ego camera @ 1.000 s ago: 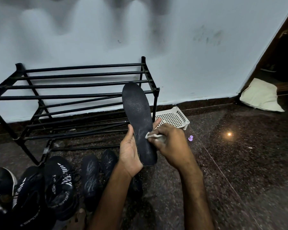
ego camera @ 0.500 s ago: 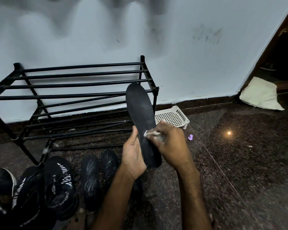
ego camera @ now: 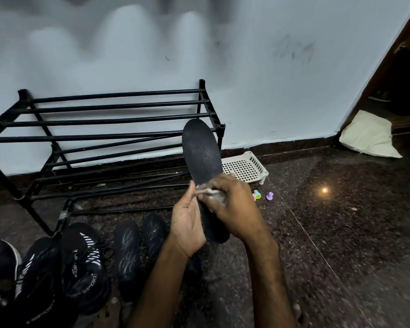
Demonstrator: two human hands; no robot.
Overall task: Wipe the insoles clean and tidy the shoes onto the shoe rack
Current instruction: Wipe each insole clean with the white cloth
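Note:
A long black insole [ego camera: 201,152] stands nearly upright in front of me, toe end up. My left hand [ego camera: 186,223] grips its lower left edge. My right hand [ego camera: 232,204] presses a small white wipe [ego camera: 208,191] against the insole's middle. Two more dark insoles [ego camera: 128,254] lie flat on the floor to the left. Black sport shoes with white stripes [ego camera: 83,263] sit at the bottom left. The black metal shoe rack [ego camera: 109,119] stands bare against the wall.
A white perforated plastic tray [ego camera: 246,168] lies beside the rack's right leg. Small coloured plastic pieces [ego camera: 269,196] sit on the dark stone floor near it. A pale cushion [ego camera: 367,136] rests at the far right by a doorway. My bare foot [ego camera: 298,313] shows at the bottom.
The insole has drifted a little to the right, and my right hand with the wipe has slid slightly along it. The view has shifted, uncovering more small coloured pieces on the floor.

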